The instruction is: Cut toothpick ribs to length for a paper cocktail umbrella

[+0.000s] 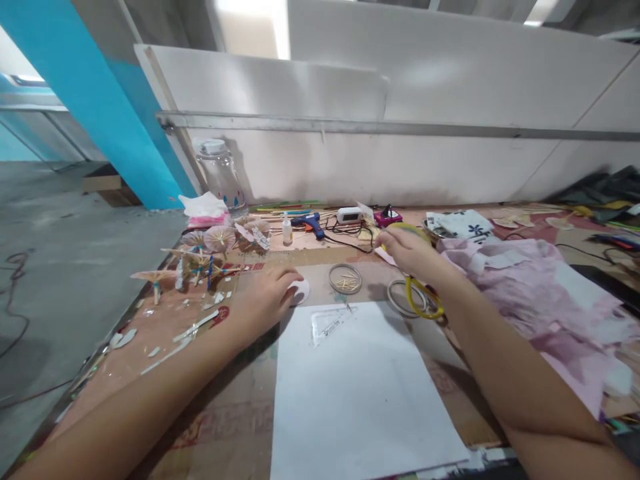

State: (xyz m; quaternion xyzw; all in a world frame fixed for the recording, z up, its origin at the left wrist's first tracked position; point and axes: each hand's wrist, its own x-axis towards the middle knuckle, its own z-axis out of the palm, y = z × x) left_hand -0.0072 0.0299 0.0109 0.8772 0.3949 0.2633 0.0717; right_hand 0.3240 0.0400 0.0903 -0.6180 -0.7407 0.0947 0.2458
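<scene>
My left hand point(273, 297) is closed on a small white paper disc point(301, 292) at the top left corner of a white sheet point(355, 400). Further back on the right, my right hand point(407, 248) has its fingers curled together beside a yellow ring-shaped thing point(417, 230); what they grip, if anything, is hidden. Below that wrist lie yellow-handled scissors point(425, 305) and a pale ring point(397, 299). Between the hands, a round shallow ring point(345, 279) encloses several short sticks. A clear set square point(330, 322) rests on the sheet's upper edge.
Small paper umbrellas point(200, 263) and paper scraps point(203, 323) occupy the table's left side. Behind stand a glue bottle point(287, 230), a blue glue gun point(314, 224) with its cord, and a clear jar point(220, 173). Pink cloth point(535, 287) is heaped at right.
</scene>
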